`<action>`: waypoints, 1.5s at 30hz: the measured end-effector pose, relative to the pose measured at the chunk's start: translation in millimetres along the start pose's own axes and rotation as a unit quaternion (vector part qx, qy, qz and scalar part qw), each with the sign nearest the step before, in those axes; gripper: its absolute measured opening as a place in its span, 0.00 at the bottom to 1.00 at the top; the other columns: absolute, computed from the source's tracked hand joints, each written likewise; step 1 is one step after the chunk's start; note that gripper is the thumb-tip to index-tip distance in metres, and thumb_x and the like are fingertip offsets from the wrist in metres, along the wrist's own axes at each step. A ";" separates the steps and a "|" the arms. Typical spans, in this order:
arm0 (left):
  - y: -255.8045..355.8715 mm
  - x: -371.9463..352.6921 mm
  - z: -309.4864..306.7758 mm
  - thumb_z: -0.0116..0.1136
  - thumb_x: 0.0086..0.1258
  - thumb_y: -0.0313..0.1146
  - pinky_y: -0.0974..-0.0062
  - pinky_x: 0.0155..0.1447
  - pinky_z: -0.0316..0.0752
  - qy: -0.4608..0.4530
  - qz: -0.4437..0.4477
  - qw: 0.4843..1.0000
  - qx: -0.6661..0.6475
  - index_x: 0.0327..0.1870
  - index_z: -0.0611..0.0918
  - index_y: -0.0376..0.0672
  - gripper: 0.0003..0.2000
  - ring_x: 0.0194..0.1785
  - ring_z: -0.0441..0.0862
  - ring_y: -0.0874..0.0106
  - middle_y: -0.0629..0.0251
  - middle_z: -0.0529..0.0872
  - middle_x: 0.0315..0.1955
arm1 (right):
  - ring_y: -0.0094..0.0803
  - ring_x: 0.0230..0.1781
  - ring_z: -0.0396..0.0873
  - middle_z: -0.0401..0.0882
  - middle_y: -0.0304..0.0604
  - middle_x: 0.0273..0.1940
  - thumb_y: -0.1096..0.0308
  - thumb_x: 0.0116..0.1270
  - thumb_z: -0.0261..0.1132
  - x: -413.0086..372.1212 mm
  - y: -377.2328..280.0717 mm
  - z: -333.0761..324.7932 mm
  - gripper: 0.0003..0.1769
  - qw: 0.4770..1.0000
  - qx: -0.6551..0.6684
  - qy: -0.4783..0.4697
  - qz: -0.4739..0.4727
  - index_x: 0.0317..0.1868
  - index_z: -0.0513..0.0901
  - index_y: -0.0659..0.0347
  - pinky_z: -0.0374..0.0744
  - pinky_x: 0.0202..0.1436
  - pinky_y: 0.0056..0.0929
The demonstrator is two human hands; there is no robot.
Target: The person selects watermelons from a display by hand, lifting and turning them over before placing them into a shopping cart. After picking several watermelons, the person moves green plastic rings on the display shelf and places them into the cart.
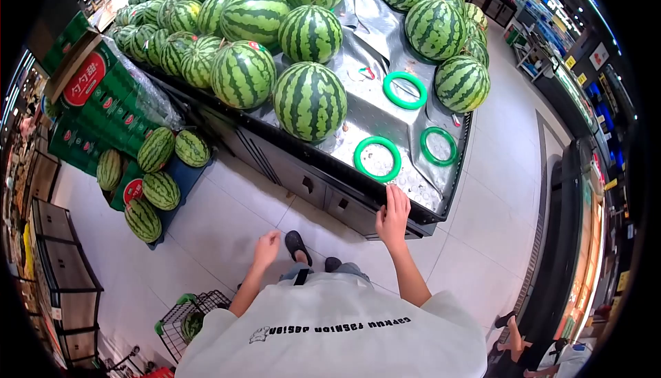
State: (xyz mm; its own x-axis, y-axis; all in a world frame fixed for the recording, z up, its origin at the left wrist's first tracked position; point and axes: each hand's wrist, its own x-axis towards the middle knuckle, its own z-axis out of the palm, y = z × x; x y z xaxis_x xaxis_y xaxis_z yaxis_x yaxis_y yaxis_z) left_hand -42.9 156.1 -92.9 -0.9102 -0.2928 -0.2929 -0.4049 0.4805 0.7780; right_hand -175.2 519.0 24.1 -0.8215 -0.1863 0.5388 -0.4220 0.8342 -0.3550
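Note:
My right hand reaches to the front rim of the watermelon display stand, its fingers stretched forward and nothing in its grip. Right beyond the fingertips lies a green ring on the silver lining. Two more rings, a farther one and one at the right, lie flat nearby. My left hand hangs low over the floor in front of me, fingers curled in with nothing visible in them. Closest to me on the stand is a large striped watermelon, with many others piled behind it.
At the left, several smaller watermelons rest by green cartons on a blue pallet. A shopping cart holding a watermelon stands at my lower left. Refrigerated cases line the right aisle, where another person's leg shows.

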 end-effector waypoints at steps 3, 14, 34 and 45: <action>33.8 45.5 -21.0 0.56 0.77 0.35 0.71 0.50 0.80 0.063 0.068 0.991 -0.092 0.55 0.84 0.41 0.13 0.43 0.88 0.68 0.55 0.90 0.39 | 0.50 0.69 0.69 0.73 0.55 0.66 0.80 0.58 0.61 1.4 -2.5 16.3 0.32 0.998 -0.002 0.039 0.048 0.66 0.73 0.68 0.61 0.74 0.47; 225.8 222.1 -90.5 0.55 0.79 0.44 0.65 0.79 0.54 0.024 0.219 0.893 -0.394 0.77 0.62 0.36 0.32 0.79 0.59 0.60 0.49 0.62 0.76 | 0.53 0.76 0.61 0.63 0.59 0.75 0.71 0.75 0.56 94.3 -53.9 36.5 0.30 0.983 0.104 -0.025 0.150 0.75 0.65 0.68 0.58 0.79 0.43; 253.1 282.8 -80.0 0.32 0.82 0.60 0.65 0.77 0.60 -0.104 0.029 0.807 -0.581 0.75 0.67 0.39 0.35 0.73 0.69 0.67 0.61 0.73 0.71 | 0.42 0.79 0.59 0.67 0.55 0.75 0.58 0.81 0.49 296.5 -49.3 88.5 0.31 0.878 0.444 -0.116 0.137 0.76 0.65 0.67 0.54 0.80 0.35; 245.1 294.5 -90.1 0.42 0.83 0.47 0.66 0.74 0.65 -0.207 -0.035 0.746 -0.632 0.72 0.71 0.41 0.25 0.70 0.72 0.68 0.62 0.77 0.67 | 0.43 0.82 0.53 0.59 0.56 0.78 0.63 0.76 0.53 305.3 -54.6 89.6 0.35 0.908 0.387 -0.096 0.129 0.78 0.59 0.71 0.50 0.82 0.37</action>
State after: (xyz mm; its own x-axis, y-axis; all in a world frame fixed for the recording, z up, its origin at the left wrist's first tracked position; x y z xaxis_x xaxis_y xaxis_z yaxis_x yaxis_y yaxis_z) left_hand -402.3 113.1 61.6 -0.9457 0.1263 -0.2993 -0.2852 -0.7644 0.5783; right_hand -437.4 370.1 139.6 -0.9515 -0.1857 0.2451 -0.2883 0.2612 -0.9212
